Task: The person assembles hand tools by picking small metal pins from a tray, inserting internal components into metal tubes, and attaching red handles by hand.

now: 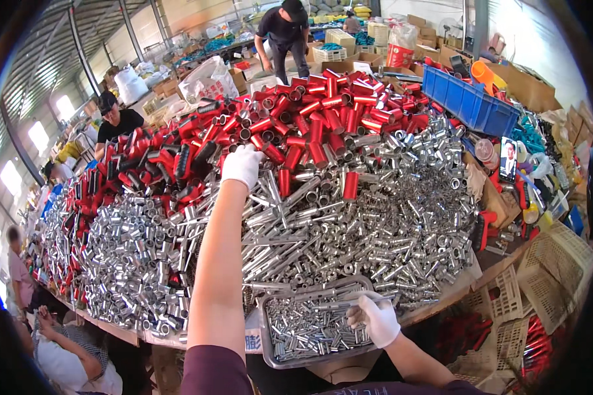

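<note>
My left hand (242, 164), in a white glove, reaches over the pile to the near edge of the red metal tubes (316, 128). Its fingertips lie against the tubes, and the back of the hand hides whether they grip one. Closer to me, my right hand (375, 320), also gloved in white, is closed on a thin metal rod (336, 305) that points left. It hovers over the right side of a grey plastic tray (265, 339) full of small silver pins. Long silver rods (277, 247) lie between the tray and the red tubes.
Silver sleeves (128, 230) heap at left, beside red-and-black handles (178, 164). Springs and small metal fittings (375, 237) spread right. A blue crate (468, 102) stands at the far right, near a phone (508, 159). Co-workers (286, 33) are around the table; plastic baskets (553, 263) sit lower right.
</note>
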A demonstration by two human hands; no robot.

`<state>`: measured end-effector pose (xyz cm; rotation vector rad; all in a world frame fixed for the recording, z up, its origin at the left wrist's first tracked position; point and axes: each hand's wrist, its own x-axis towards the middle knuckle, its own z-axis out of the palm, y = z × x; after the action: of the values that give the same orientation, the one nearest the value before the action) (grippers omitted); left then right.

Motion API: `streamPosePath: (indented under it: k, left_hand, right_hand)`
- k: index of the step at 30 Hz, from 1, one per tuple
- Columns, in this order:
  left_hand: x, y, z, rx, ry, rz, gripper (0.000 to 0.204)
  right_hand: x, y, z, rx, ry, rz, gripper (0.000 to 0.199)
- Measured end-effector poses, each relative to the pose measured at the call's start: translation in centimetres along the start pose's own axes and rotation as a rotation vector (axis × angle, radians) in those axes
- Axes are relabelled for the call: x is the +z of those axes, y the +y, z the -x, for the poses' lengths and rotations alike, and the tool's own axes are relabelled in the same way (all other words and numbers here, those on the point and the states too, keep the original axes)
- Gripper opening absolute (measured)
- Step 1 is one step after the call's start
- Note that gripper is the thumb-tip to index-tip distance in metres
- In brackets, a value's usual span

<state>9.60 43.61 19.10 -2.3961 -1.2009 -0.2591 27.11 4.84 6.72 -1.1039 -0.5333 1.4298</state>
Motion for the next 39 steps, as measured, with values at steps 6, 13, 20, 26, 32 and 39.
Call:
streamPosePath:
  k: [6, 13, 20, 26, 32, 39]
  left_hand:
    - [-0.3, 1.0, -1.9, 0.245, -0.08, -0.211, 0.021]
    - [-1.4, -0.4, 0.0, 0.088, 0.133, -0.119, 0.011]
    - [-7.5, 9.9, 14.2, 0.128, 0.34, 1.487, 0.005]
    - [-9.0, 17.8, 30.6, -0.238, -0.024, 1.448, 0.044]
    - [-10.7, 20.1, 32.0, -0.291, -0.003, 1.408, 0.024]
    - [-13.2, 21.6, 32.4, -0.325, -0.481, 2.105, 0.031]
  right_hand:
    - [-0.5, -0.1, 0.0, 0.017, 0.017, 0.032, 0.033]
    - [0.2, 0.1, -0.5, 0.009, -0.019, -0.013, 0.029]
    - [-0.8, 0.1, -0.3, -0.066, 0.048, -0.152, 0.039]
    - [0.0, -0.4, 0.5, -0.13, -0.006, -0.155, 0.041]
    - [1.7, -2.9, 3.6, -0.143, -0.224, 0.251, 0.018]
    - [2.4, -5.1, 5.8, -0.479, -0.573, 0.696, 0.033]
